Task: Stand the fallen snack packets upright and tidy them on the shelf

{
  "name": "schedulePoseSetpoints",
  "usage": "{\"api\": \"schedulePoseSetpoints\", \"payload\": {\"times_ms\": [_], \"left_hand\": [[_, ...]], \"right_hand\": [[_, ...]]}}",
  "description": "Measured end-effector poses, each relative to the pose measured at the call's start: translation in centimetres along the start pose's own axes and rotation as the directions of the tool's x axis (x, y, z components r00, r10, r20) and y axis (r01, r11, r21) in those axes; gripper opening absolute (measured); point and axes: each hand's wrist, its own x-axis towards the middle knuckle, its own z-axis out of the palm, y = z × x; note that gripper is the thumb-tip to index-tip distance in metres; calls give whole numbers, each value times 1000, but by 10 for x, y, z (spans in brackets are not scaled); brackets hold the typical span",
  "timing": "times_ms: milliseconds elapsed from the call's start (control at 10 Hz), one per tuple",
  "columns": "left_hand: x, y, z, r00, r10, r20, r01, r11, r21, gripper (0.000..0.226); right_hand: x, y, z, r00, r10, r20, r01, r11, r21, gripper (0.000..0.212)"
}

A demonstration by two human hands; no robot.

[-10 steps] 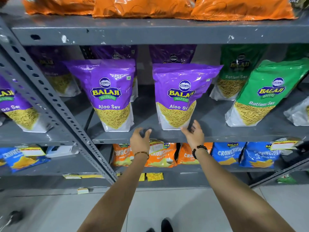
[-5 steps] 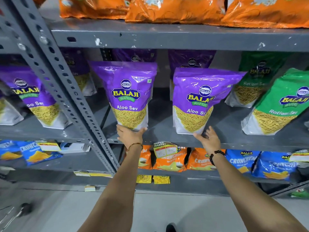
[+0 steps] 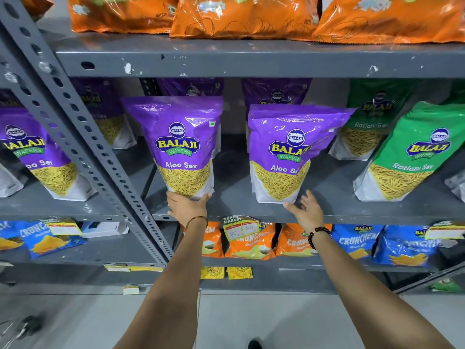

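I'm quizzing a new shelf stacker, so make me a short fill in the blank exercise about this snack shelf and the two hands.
1. The left hand touches the bottom of a purple packet labelled Aloo ____.
2. The right hand, open beside the other purple packet, has a ____ bead bracelet at its wrist.
3. The packets to the right of the purple ones are ____.
4. The bags on the shelf above are ____.

Missing words: Sev; black; green; orange
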Motion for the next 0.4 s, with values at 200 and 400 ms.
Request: {"api": "schedulePoseSetpoints", "payload": {"times_ms": [200, 400], "left_hand": [[-6, -7, -5, 998, -28, 50, 29, 999, -32, 118], [-32, -27, -6, 991, 105, 79, -117, 979, 167, 109]], "right_hand": [[-3, 1, -4, 999, 6, 38, -7, 1000, 21, 88], [-16, 4, -2, 998, -66, 8, 67, 995, -68, 81]]}}
